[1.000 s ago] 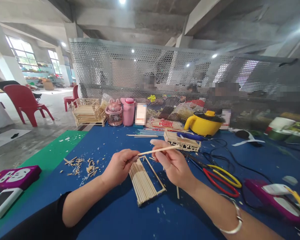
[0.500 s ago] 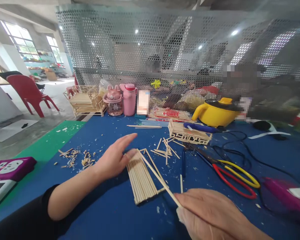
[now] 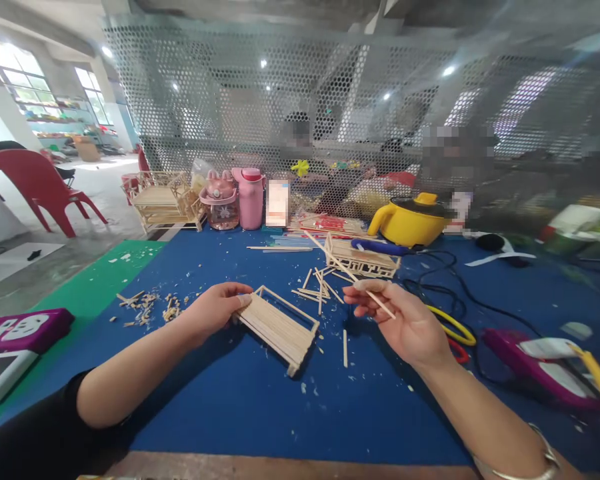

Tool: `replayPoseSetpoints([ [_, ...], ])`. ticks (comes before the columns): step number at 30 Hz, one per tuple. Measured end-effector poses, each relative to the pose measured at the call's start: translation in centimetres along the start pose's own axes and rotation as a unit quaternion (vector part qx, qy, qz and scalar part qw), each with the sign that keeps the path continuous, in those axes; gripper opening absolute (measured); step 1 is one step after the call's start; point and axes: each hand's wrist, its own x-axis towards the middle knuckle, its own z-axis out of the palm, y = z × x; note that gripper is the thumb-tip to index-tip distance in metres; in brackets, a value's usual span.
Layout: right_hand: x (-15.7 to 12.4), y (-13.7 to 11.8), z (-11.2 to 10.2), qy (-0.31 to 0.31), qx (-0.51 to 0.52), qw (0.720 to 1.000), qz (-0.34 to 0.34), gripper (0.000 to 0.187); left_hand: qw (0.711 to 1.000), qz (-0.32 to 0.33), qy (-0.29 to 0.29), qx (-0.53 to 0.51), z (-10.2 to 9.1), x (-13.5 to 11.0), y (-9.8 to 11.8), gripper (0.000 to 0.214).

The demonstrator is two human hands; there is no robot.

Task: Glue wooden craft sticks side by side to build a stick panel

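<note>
My left hand (image 3: 227,303) grips the far left end of a small wooden-stick panel (image 3: 275,327), thumb on top. The panel is made of thin sticks laid side by side, with a raised stick frame along its far edge. My right hand (image 3: 390,313) pinches a long thin wooden stick (image 3: 337,260) between thumb and fingers, to the right of the panel and apart from it. Beyond the panel lies a loose pile of short sticks (image 3: 323,290). One short stick (image 3: 345,348) rests on the blue mat between the panel and my right hand.
At the back stand a finished-looking stick model (image 3: 365,260), a yellow pot (image 3: 413,223), a pink bottle (image 3: 251,200) and a phone (image 3: 278,203). Scissors (image 3: 453,327) and black cables lie right. Stick scraps (image 3: 147,308) are at left, near a purple power strip (image 3: 25,330).
My left hand has closed on the panel, which is now turned and tilted. My right hand has moved away from it and up, carrying the long stick.
</note>
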Motion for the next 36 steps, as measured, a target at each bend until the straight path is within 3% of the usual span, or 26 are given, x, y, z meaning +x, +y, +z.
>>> replayPoseSetpoints([
  [4,1.5,-0.4,-0.3,-0.089,-0.053,0.994,0.021,0.02,0.993,-0.077,-0.02,-0.084,0.3,-2.9,-0.6,0.038],
  [8,2.0,-0.5,-0.5,-0.153,-0.106,0.982,0.025,0.022,0.976,-0.126,-0.051,-0.168,0.8,-4.4,-1.1,0.034],
  [13,0.6,-0.4,-0.4,-0.151,-0.178,0.972,0.016,0.021,0.953,-0.143,-0.068,-0.26,1.4,-3.4,-0.4,0.025],
  [20,0.6,0.1,-0.4,-0.137,-0.317,0.937,-0.047,0.017,0.941,-0.161,-0.1,-0.281,1.6,-2.1,-0.1,0.023],
  [24,0.4,0.9,0.0,-0.134,-0.339,0.929,-0.063,0.015,0.93,-0.174,-0.117,-0.302,1.3,-2.4,-0.8,0.022],
  [28,0.0,1.4,0.3,-0.176,-0.342,0.918,-0.094,0.014,0.922,-0.174,-0.147,-0.314,1.0,-2.5,-1.1,0.025],
  [36,0.9,2.7,0.4,-0.174,-0.333,0.916,-0.139,0.015,0.926,-0.184,-0.132,-0.301,0.2,-1.3,-1.5,0.024],
])
